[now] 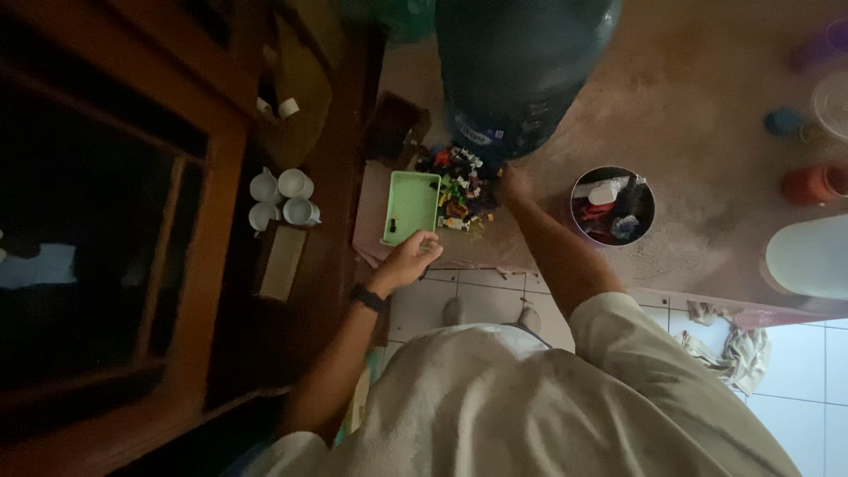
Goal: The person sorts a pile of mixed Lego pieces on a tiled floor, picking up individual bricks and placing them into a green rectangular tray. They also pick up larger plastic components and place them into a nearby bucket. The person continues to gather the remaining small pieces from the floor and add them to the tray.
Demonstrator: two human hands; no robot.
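A light green rectangular tray (pixel 411 205) lies on a brownish counter. My left hand (pixel 408 259) rests at the tray's near edge, fingers curled on the rim; a dark band is on that wrist. Beside the tray, to its right, lies a pile of small colourful pieces (pixel 459 187). My right hand (pixel 512 184) reaches to the right side of that pile, next to the base of a big dark water jug (pixel 521 71). What the right fingers hold is too dim and blurred to tell.
A round tin (pixel 613 206) with small items sits right of my right arm. White cups (pixel 283 198) stand on a wooden cabinet at left. Containers and a white tub (pixel 808 256) line the right edge. A cloth (pixel 733 349) lies on the tiled floor.
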